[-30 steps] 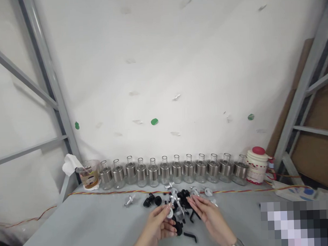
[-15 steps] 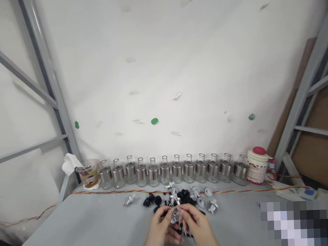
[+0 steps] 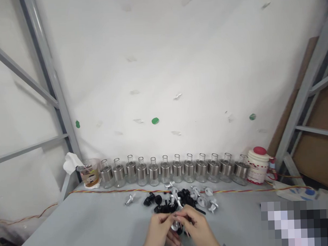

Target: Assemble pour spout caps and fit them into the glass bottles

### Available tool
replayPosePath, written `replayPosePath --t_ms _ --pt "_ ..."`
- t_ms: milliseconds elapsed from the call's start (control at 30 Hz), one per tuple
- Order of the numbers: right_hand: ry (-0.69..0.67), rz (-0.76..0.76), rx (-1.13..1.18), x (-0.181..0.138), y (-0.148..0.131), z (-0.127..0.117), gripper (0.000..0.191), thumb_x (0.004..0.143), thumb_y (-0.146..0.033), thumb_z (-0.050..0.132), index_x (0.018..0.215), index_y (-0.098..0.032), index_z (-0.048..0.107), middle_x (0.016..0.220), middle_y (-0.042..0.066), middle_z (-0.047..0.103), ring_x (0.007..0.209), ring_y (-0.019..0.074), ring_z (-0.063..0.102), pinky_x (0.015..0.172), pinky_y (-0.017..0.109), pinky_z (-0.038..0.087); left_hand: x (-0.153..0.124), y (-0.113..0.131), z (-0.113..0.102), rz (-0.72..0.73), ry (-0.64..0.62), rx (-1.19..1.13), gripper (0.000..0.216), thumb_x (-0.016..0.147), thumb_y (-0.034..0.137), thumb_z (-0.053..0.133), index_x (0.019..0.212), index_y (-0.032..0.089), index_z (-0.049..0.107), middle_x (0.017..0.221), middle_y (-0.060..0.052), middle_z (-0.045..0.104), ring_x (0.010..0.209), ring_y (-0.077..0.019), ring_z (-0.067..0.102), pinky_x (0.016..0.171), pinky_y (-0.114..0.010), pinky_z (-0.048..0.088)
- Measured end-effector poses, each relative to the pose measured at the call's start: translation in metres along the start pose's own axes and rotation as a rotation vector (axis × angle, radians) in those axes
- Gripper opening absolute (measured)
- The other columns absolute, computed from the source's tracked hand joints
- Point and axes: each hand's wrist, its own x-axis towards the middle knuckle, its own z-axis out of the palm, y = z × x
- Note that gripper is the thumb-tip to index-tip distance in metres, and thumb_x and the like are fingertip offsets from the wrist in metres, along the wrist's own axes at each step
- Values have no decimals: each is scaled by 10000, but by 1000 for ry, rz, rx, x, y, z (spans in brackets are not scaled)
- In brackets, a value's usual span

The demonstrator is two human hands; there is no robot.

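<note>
My left hand and my right hand meet low in the middle of the grey table. Together they pinch a small silver spout part between their fingertips, with a black piece just under it. Right behind my fingers lies a heap of black stoppers and silver spout parts. One silver part lies alone to the left of the heap.
Several glass bottles with metal sleeves line the wall. A clear cup and crumpled tissue stand at the row's left end, a red-lidded white jar at its right. A twisted red-yellow wire runs along the table. A power strip lies far right.
My hands were apart a second ago, the left holding the silver part. The right hand came over to it, and both have drawn slightly nearer me, pinching the part together.
</note>
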Motion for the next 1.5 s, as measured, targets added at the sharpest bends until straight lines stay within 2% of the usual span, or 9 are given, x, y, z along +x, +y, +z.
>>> replayPosePath --t_ms 400,500,633,800,933,1067,1167,1367,1500 --pt "-187 -144 -84 -4 -4 -1 248 830 -287 475 1025 -241 622 785 31 575 727 142 553 686 230 445 0 14 -6 -14 63 -35 513 564 625 598 589 113 569 347 -38 566 334 -177 575 336 -217 415" --pt "-100 -98 -80 5 -3 -16 337 846 -304 423 1163 -262 528 873 36 569 787 146 560 718 242 453 -1 28 -8 71 135 -215 533 558 622 614 708 112 579 429 -40 611 371 -169 591 362 -220 440" --pt "173 83 -299 20 27 -44 334 786 -248 430 1071 -167 584 900 77 585 779 182 571 720 286 466 -1 40 -12 80 217 -431 490 544 551 682 753 126 556 563 -44 646 562 -195 654 538 -274 522" --pt "76 198 -649 23 68 -57 367 588 -30 432 879 -113 640 911 113 609 903 229 555 844 321 407 -4 37 -12 245 175 -287 524 484 367 785 886 169 513 559 38 599 470 -142 603 506 -266 522" --pt "35 141 -770 16 65 -51 256 644 -76 456 824 -151 623 880 97 599 873 237 550 800 325 406 -11 33 -7 258 129 -123 454 596 446 691 904 184 486 546 58 559 365 -108 532 366 -229 468" --pt "40 108 -845 13 52 -45 189 708 -80 428 752 -167 590 835 99 591 788 231 559 711 315 406 -12 29 -3 256 160 -165 384 633 483 647 813 187 482 691 20 578 617 -162 623 512 -281 536" --pt "60 122 -876 12 49 -42 192 720 -68 415 742 -168 577 805 98 587 741 220 565 662 301 395 -8 28 -4 178 126 -196 449 585 553 646 745 163 492 662 3 580 574 -167 621 535 -318 540" --pt "172 129 -621 19 48 -44 89 702 -157 478 682 -197 554 745 32 548 632 164 525 606 273 385 -8 29 -5 120 83 -131 579 621 654 530 918 158 527 412 67 490 330 -112 506 346 -223 444" --pt "251 191 -132 26 34 -51 86 633 -267 604 627 -188 571 637 -19 501 485 101 414 505 243 367 -5 23 -3 102 84 -136 553 650 701 438 716 160 528 347 74 428 274 -98 453 285 -202 400"
